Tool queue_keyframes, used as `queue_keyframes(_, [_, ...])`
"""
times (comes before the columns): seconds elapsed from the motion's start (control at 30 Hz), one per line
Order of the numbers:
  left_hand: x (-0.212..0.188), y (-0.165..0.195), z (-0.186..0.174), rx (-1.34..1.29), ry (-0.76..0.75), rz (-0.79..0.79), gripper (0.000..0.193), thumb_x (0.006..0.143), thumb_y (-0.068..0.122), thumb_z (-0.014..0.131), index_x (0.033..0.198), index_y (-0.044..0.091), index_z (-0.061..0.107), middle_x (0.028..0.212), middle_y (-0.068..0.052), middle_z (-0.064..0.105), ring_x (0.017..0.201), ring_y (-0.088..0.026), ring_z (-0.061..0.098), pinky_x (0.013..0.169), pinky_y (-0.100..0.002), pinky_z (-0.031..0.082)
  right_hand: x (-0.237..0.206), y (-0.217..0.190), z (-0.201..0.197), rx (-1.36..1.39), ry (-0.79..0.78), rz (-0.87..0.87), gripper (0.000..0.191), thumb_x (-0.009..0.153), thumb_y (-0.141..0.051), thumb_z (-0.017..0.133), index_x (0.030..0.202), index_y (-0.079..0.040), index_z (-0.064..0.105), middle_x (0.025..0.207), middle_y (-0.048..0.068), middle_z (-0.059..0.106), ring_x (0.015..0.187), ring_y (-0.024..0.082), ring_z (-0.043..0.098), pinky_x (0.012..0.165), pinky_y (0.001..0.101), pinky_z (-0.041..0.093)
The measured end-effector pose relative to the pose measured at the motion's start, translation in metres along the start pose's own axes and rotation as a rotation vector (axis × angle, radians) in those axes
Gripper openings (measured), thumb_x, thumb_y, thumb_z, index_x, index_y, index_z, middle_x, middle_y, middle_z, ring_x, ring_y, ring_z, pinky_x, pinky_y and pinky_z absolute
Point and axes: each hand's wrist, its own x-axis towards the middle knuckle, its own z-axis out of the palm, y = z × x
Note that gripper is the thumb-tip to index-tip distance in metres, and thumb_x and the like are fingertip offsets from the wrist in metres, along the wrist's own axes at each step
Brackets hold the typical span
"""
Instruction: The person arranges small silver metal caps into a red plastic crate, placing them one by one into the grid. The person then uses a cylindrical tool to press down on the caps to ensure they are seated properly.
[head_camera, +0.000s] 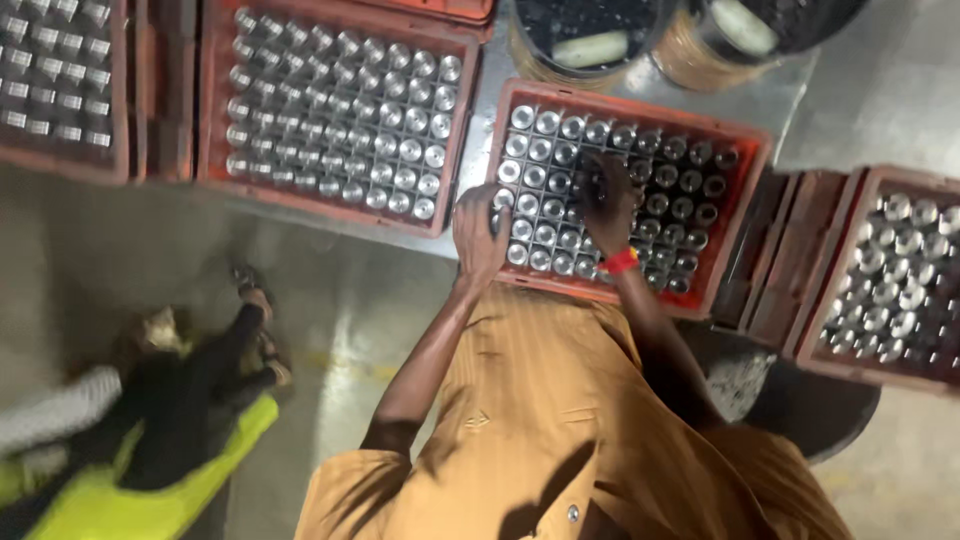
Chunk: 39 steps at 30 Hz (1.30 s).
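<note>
Only the head view to go on here, so we're taking it from the top down. We're leaning over a red crate (745, 160) packed with rows of small shiny metal cylinders (540, 150) standing upright, sitting on a grey counter (790, 100).

Our left hand (478, 228) is resting at the near-left corner of the crate, fingers curled over the rim and the outermost cylinders; we can't tell if it's actually pinching one or just steadying the crate. Our right hand (605, 198), the one with the red wristband (620, 262), is reaching into the middle of the crate with fingers bent down onto the cylinder tops, but the hand is dark and blurred, so whether it's gripping a piece is not something we can call.

Progress-wise, we're guessing the crate is nearly sorted: pretty much every slot is looking filled, left side catching light, right side sitting in shadow. The neighbouring crate to the left (335, 110) and another on the right (900, 270) are looking just as full. Two dark round buckets (590, 40) are sitting behind. Someone else is crouching on the floor at lower left (180, 400).
</note>
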Motion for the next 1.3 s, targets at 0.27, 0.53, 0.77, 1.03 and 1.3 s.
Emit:
queue_keyframes(0.27, [0.117, -0.043, 0.033, 0.226, -0.225, 0.2, 0.047, 0.091, 0.015, 0.067, 0.137, 0.008, 0.059, 0.153, -0.021, 0.042, 0.142, -0.047, 0.039, 0.112, -0.058, 0.038, 0.056, -0.018, 0.075, -0.247, 0.003, -0.305, 0.032, 0.107, -0.023, 0.064, 0.134, -0.005, 0.061, 0.128, 0.018, 0.07, 0.115, 0.035, 0.066, 0.102, 0.0498, 0.043])
queue_keyframes(0.53, [0.13, -0.037, 0.037, 0.415, -0.199, 0.14, 0.05, 0.095, 0.028, 0.062, 0.139, 0.004, 0.057, 0.155, -0.029, 0.036, 0.144, -0.051, 0.032, 0.116, -0.062, 0.031, 0.071, -0.047, 0.074, -0.373, -0.105, -0.288, 0.025, 0.098, -0.023, 0.071, 0.118, -0.008, 0.068, 0.111, 0.016, 0.074, 0.104, 0.036, 0.066, 0.099, 0.0488, 0.037])
queue_keyframes(0.77, [0.135, -0.017, 0.049, 0.471, -0.245, 0.033, 0.052, 0.089, 0.035, 0.071, 0.132, 0.007, 0.064, 0.145, -0.024, 0.048, 0.142, -0.047, 0.037, 0.114, -0.059, 0.033, 0.072, -0.049, 0.074, -0.356, 0.036, -0.304, 0.024, 0.089, -0.023, 0.08, 0.108, -0.009, 0.072, 0.101, 0.015, 0.075, 0.097, 0.038, 0.061, 0.093, 0.048, 0.041])
queue_keyframes(1.03, [0.138, -0.032, 0.02, -0.135, -0.042, 0.139, 0.037, 0.084, 0.035, 0.083, 0.109, 0.009, 0.074, 0.127, -0.026, 0.063, 0.121, -0.039, 0.062, 0.102, -0.045, 0.053, 0.082, -0.019, 0.005, 0.09, 0.032, -0.255, 0.029, 0.092, -0.027, 0.082, 0.111, -0.007, 0.073, 0.102, 0.012, 0.075, 0.1, 0.03, 0.063, 0.086, 0.0441, 0.052])
queue_keyframes(1.3, [0.102, -0.018, 0.048, -0.306, -0.259, -0.387, 0.058, 0.103, 0.041, 0.065, 0.149, 0.007, 0.052, 0.107, -0.023, 0.072, 0.098, -0.039, 0.071, 0.084, -0.046, 0.056, 0.019, -0.012, 0.025, 0.511, -0.092, 0.323, 0.041, 0.093, -0.023, 0.075, 0.126, -0.002, 0.063, 0.111, 0.024, 0.068, 0.1, 0.038, 0.065, 0.085, 0.0474, 0.053])
